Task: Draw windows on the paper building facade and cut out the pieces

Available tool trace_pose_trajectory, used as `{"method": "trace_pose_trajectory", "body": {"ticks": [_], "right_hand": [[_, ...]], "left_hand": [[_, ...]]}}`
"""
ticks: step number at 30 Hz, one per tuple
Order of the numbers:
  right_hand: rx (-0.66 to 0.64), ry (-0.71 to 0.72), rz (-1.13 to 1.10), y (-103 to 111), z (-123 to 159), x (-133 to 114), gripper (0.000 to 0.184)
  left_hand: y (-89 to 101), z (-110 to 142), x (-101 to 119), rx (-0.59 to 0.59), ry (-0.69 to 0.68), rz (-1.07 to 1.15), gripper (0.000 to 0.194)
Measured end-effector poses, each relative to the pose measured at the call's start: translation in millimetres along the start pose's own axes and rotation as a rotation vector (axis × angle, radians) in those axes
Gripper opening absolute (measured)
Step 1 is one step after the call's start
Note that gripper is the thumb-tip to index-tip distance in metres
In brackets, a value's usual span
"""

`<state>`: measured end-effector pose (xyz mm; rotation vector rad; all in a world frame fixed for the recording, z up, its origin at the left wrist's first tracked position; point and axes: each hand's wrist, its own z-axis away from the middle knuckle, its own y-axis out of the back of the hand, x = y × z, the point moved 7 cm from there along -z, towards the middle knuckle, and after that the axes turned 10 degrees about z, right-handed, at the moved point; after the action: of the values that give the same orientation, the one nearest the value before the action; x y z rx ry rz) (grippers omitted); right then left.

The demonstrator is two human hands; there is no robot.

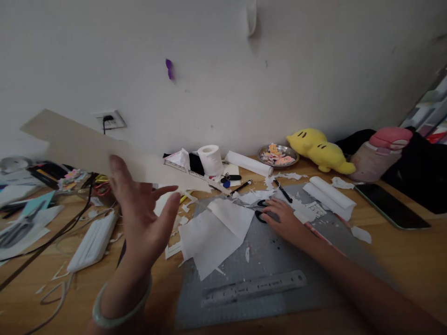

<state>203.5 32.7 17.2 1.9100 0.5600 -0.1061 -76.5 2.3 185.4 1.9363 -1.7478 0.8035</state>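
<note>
My left hand (143, 209) is raised at the left with its fingers spread apart. A cream sheet of card (87, 146) appears in the air just behind those fingers, slightly blurred; I cannot tell whether they touch it. On the grey cutting mat (244, 260), my right hand (281, 218) has its fingers on the black handles of a pair of scissors (260, 215). The scissor blades are hard to make out among the paper scraps. White paper pieces (216, 235) lie between my hands. Nearer to me a steel ruler (254, 287) lies flat on the mat.
Behind the mat stand a toilet roll (210, 159), a metal bowl (278, 156) of small colourful pieces and a yellow plush toy (319, 149). A phone (393, 205) lies right. A white power strip (93, 242) with cables and grey scissors (21, 228) are left.
</note>
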Motion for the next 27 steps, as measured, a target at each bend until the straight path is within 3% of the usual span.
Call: {"method": "trace_pose_trajectory", "body": {"ticks": [3, 6, 10, 13, 15, 18, 22, 27], "right_hand": [[-0.025, -0.063, -0.083, -1.9, -0.3, 3.1, 0.033], [-0.056, -0.106, -0.257, -2.9, 0.6, 4.6, 0.058], [-0.152, -0.125, -0.587, -10.2, 5.3, -1.4, 0.088], [-0.366, -0.145, -1.129, -23.1, 13.0, -24.1, 0.098], [-0.463, -0.160, -1.438, -24.0, 18.6, -43.9, 0.096], [-0.563, -0.235, -1.682, -22.8, 26.3, -67.1, 0.069], [-0.466, -0.463, -1.595, -28.9, 26.4, -60.9, 0.039], [-0.303, -0.662, -1.446, -28.7, 19.9, -32.8, 0.024]], "left_hand": [[-17.3, 4.5, 2.9, -0.114, 0.173, 0.403, 0.068], [-24.9, 4.1, 3.2, -0.172, 0.387, 0.718, 0.066], [-7.7, -4.5, -19.7, -0.016, 0.541, 0.891, 0.058], [0.9, -9.0, -48.3, 0.054, 0.564, 1.040, 0.061], [-1.9, -5.6, -70.3, 0.084, 0.652, 1.096, 0.060], [-17.2, 5.1, -91.3, 0.100, 0.810, 1.138, 0.057], [-40.6, 22.8, -101.6, 0.114, 1.057, 1.156, 0.056], [-35.7, 24.3, -111.2, 0.225, 1.063, 1.142, 0.056]]}}
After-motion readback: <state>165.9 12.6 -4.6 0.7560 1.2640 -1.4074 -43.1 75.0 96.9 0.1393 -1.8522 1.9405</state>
